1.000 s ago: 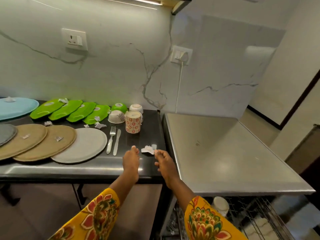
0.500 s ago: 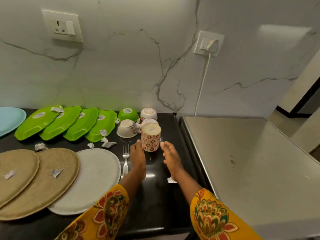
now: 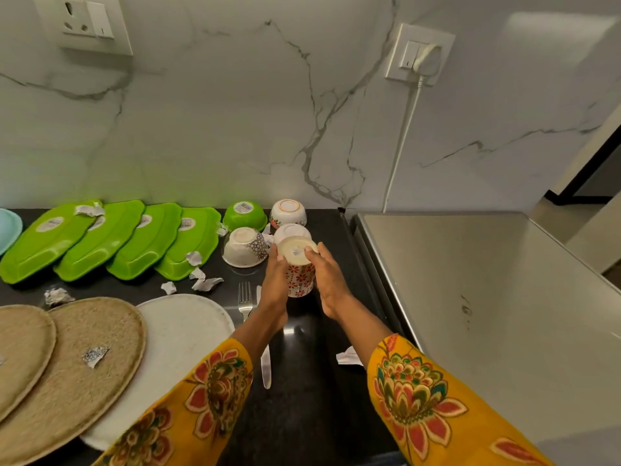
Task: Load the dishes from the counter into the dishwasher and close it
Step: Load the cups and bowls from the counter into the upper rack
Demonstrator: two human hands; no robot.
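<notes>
Both hands on the upside-down floral cup point(image 3: 300, 271), which sits on the black counter point(image 3: 312, 381) near the steel dishwasher top point(image 3: 487, 297). Left hand point(image 3: 276, 280) wraps its left side, thumb up at the base rim; right hand point(image 3: 327, 280) cups the right side, fingertips on the base by the sticker. Whether it's lifted off the counter: can't tell. Behind it, touching or nearly so: another inverted white cup point(image 3: 291, 230), a patterned white bowl point(image 3: 244, 247), a green bowl point(image 3: 244, 215), a floral bowl point(image 3: 288, 211), all upside down. Four green trays point(image 3: 111, 240) overlap in a row to the left, torn sticker scraps point(image 3: 201, 280) around them. Fork point(image 3: 245, 299) and knife point(image 3: 266, 368) lie left of the cup, partly under the left forearm. White round plate point(image 3: 181, 331) and woven placemats point(image 3: 67, 375) overlap at near left.
</notes>
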